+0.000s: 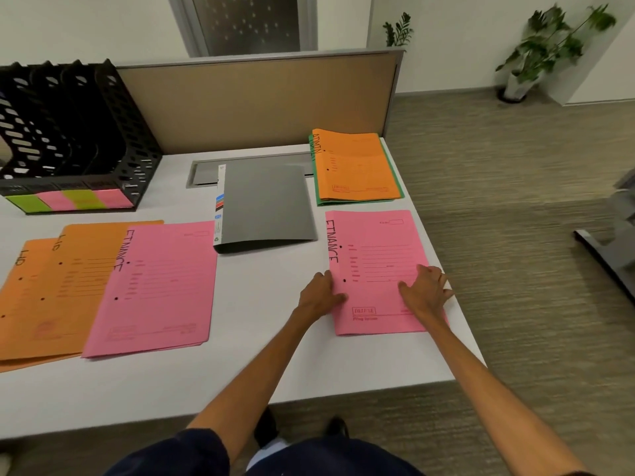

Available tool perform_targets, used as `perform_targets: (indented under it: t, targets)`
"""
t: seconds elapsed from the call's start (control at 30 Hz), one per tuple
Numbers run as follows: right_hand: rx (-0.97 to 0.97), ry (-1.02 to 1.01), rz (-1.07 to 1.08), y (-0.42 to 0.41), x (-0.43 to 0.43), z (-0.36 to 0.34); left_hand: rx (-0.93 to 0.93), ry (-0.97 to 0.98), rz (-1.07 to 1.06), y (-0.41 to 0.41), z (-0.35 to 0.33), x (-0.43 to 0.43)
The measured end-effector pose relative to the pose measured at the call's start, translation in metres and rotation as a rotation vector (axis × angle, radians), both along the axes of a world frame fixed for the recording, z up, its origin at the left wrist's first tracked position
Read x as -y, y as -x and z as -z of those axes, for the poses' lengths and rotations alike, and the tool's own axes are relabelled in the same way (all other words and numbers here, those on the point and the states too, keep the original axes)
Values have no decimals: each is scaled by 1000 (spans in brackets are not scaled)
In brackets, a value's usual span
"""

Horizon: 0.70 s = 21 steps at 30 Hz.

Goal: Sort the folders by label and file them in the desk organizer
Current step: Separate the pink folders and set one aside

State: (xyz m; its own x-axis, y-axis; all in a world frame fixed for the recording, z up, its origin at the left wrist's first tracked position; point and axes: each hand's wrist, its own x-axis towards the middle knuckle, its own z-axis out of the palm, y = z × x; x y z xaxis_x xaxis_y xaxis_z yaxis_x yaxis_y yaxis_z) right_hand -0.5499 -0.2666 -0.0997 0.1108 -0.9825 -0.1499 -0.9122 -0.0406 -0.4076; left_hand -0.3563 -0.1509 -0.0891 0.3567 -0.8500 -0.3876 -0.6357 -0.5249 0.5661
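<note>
A pink folder marked FINANCE [374,249] lies flat at the desk's right edge. My left hand [318,295] pinches its left edge, thumb on top. My right hand [426,290] rests on its right side with fingers spread over the desk edge. A second pink FINANCE folder [161,290] overlaps two orange HR folders [51,300] at the left. An orange ADMIN folder [355,166] sits on a green one [357,202] at the back right. The black slotted desk organizer [68,132] stands at the back left, with green and pink labels along its base.
A grey plastic folder [268,204] lies mid-desk over a cable tray [202,173]. A tan partition [257,101] backs the white desk [240,365]. The desk's right edge drops to carpet; potted plants [546,46] and a chair base [608,249] stand beyond.
</note>
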Motion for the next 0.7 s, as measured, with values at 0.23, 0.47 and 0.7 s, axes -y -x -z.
perform_targets:
  t: [0.23,0.47,0.7]
  targets:
    - [154,3,-131,-50,-15,-8,-12,95,-154,-18,-4,-24]
    - [303,3,-271,-127,-56,-20,-12,197,-336,-77,-8,-73]
    - [378,-81,-392,-220,-117,-28,17,273,-498,-155,-13,-141]
